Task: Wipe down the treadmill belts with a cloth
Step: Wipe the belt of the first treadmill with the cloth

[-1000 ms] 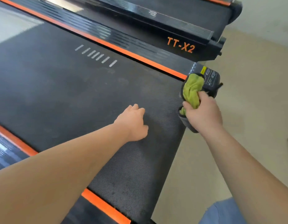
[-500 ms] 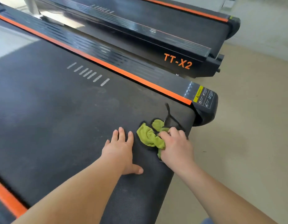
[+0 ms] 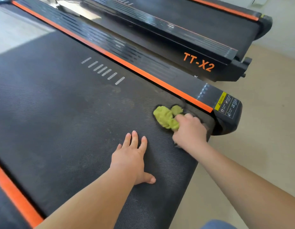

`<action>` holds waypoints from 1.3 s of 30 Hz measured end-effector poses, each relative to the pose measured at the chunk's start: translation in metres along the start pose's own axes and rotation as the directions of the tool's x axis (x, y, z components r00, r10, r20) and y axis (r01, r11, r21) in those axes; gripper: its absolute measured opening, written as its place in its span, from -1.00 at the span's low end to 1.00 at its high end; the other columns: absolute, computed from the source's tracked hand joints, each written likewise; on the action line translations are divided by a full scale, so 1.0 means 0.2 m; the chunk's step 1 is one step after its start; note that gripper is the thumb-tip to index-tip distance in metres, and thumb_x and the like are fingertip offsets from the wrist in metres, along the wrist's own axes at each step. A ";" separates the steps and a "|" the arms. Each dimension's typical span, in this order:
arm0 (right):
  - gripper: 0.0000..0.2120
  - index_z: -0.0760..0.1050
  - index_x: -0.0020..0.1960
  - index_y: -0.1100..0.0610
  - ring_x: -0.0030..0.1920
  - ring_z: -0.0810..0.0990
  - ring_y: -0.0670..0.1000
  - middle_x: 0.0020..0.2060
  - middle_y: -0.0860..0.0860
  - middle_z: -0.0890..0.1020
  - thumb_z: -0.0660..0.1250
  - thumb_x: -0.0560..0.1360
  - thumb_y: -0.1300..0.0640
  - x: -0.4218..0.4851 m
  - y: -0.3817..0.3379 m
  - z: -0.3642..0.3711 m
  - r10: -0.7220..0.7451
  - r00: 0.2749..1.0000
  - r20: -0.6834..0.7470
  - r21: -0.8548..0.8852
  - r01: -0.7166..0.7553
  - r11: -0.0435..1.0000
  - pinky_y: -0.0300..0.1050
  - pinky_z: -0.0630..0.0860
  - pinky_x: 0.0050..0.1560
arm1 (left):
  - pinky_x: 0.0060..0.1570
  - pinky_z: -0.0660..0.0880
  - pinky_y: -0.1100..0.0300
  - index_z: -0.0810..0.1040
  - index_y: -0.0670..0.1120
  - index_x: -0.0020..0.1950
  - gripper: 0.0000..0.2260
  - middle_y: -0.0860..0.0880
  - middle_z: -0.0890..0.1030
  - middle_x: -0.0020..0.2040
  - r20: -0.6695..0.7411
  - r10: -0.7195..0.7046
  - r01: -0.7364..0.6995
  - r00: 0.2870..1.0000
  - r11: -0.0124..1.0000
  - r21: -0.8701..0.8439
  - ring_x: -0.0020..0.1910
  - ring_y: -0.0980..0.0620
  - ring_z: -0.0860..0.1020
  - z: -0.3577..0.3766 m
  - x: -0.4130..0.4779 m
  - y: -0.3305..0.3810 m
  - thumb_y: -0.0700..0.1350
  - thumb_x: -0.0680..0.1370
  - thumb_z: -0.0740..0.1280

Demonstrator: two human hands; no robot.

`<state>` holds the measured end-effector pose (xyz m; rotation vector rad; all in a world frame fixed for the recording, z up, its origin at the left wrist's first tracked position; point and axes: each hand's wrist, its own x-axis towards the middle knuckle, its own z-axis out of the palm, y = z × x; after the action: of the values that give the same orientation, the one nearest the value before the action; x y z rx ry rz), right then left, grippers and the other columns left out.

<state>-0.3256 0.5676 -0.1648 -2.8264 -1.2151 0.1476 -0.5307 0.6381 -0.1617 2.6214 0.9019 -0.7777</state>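
Observation:
A black textured treadmill belt [image 3: 69, 121] fills the left and middle of the head view, with dusty smudges near its rear end. My right hand [image 3: 189, 131] grips a bunched green cloth [image 3: 166, 117] and holds it down on the belt close to the rear right corner, beside the orange side rail [image 3: 143, 71]. My left hand [image 3: 132, 159] lies flat on the belt with fingers spread, a little left of and nearer than the cloth.
A black end cap with a yellow warning label [image 3: 227, 108] closes the rail's corner. A second treadmill marked TT-X2 [image 3: 199, 63] stands parallel behind. Beige floor [image 3: 267, 129] lies to the right. Another orange rail [image 3: 16, 195] runs at lower left.
My right hand brought the cloth from the end cap onto the belt, then slid it slightly toward the rail. My left hand went from loosely curled to flat on the belt.

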 end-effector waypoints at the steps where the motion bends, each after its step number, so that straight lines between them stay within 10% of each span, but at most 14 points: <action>1: -0.65 0.48 0.23 -0.05 0.16 0.49 0.17 0.13 0.04 0.49 0.35 0.44 0.06 -0.04 -0.02 0.02 -0.119 0.993 -0.020 -0.016 0.119 0.993 0.05 0.46 -0.01 | 0.62 -0.05 -0.13 -0.41 0.06 0.63 0.26 -0.10 -0.42 0.63 0.002 0.001 -0.001 1.000 1.000 0.000 0.63 -0.13 -0.35 0.00 0.00 0.00 0.53 0.34 0.39; 5: -0.63 0.57 0.19 -0.04 0.00 0.51 0.15 0.02 0.01 0.53 0.46 0.39 0.13 0.03 0.04 0.10 -0.453 0.887 -0.085 -0.101 0.445 0.890 -0.01 0.47 -0.18 | 0.62 -0.03 -0.13 -0.40 0.07 0.64 0.25 -0.09 -0.41 0.63 -0.021 -0.003 0.003 1.000 1.000 -0.004 0.63 -0.12 -0.35 0.00 0.00 0.00 0.53 0.33 0.39; 14: -0.60 0.47 0.34 -0.04 0.25 0.44 0.21 0.23 0.08 0.49 0.33 0.51 0.11 0.33 0.00 0.03 0.019 0.998 -0.052 -0.059 -0.022 0.998 0.12 0.47 0.12 | 0.60 0.01 -0.13 -0.37 0.09 0.64 0.24 -0.07 -0.40 0.64 -0.011 0.003 -0.003 1.000 1.000 -0.010 0.63 -0.11 -0.34 -0.01 -0.01 -0.01 0.52 0.34 0.40; 22: -0.63 0.48 0.22 -0.16 0.14 0.50 0.09 0.07 -0.09 0.46 0.32 0.41 0.03 -0.34 0.06 -0.02 -0.274 0.947 0.168 0.110 0.258 0.960 -0.05 0.42 -0.11 | 0.59 0.09 -0.14 -0.23 0.07 0.68 0.24 -0.07 -0.35 0.66 0.005 -0.018 0.018 1.000 1.000 -0.003 0.65 -0.11 -0.29 -0.05 -0.02 0.01 0.54 0.30 0.42; 26: -0.67 0.52 0.26 -0.04 0.16 0.50 0.24 0.14 0.08 0.50 0.32 0.50 0.05 -0.19 0.53 -0.05 0.199 0.980 0.005 0.033 -0.199 0.979 0.03 0.49 -0.01 | 0.57 0.11 -0.12 -0.31 0.08 0.67 0.26 -0.05 -0.34 0.66 0.009 -0.033 0.033 0.999 0.999 -0.012 0.65 -0.09 -0.28 -0.05 -0.03 0.01 0.53 0.29 0.43; 32: -0.69 0.43 0.29 0.01 0.17 0.58 0.24 0.17 0.09 0.60 0.27 0.61 -0.08 -0.41 0.27 0.27 0.636 0.762 0.127 0.703 -0.521 0.484 0.10 0.52 0.22 | 0.52 0.22 -0.15 -0.29 0.12 0.67 0.26 -0.01 -0.32 0.67 0.004 -0.040 0.040 0.999 0.999 -0.026 0.66 -0.06 -0.26 -0.05 -0.04 0.00 0.55 0.27 0.42; 36: -0.82 0.43 0.18 -0.20 0.08 0.61 0.15 -0.01 -0.14 0.60 0.29 0.59 -0.12 -0.65 0.15 0.32 0.685 0.659 0.311 0.788 -0.581 0.201 0.15 0.55 0.25 | 0.50 0.25 -0.17 -0.27 0.11 0.67 0.27 -0.02 -0.29 0.67 -0.003 -0.043 0.043 0.999 0.999 -0.019 0.66 -0.08 -0.24 -0.05 -0.04 0.00 0.56 0.26 0.43; 39: -0.85 0.44 0.18 -0.17 0.04 0.60 0.13 -0.04 -0.14 0.61 0.29 0.61 -0.09 -0.90 0.01 0.32 0.670 0.649 0.361 0.754 -0.626 0.199 0.11 0.55 0.23 | 0.54 0.18 -0.16 -0.27 0.10 0.67 0.28 -0.04 -0.30 0.67 0.002 -0.028 0.028 1.000 0.999 -0.030 0.66 -0.09 -0.24 -0.04 -0.04 0.00 0.56 0.26 0.43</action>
<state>-0.4550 0.4375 -0.2174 -2.1316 0.2528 0.5335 -0.5335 0.6380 -0.1501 2.5873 0.9445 -0.7664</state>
